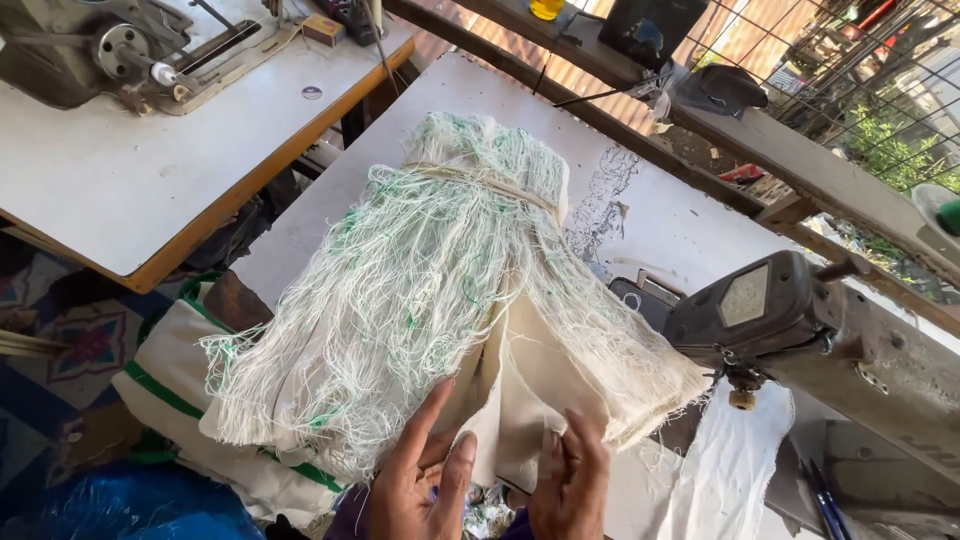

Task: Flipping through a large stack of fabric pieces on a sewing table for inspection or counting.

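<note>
Both hands lie open on the tied bundle (450, 290): left hand (425, 480) flat beneath its frayed edge, right hand (570, 480) fingering one cloth piece, steadying it on the tabletop (330, 210).

A small round sticker (312, 92), pale with a dark blue centre, is lying flat on the white sewing table (150, 170) at upper left, near its orange edge. A small brown box (322, 28) is sitting at the far end of that table, just beside the machine's base plate. A faded, roughly hexagonal label plate (745, 295) is showing on the dark head of the sewing machine (770, 320) at right.
</note>
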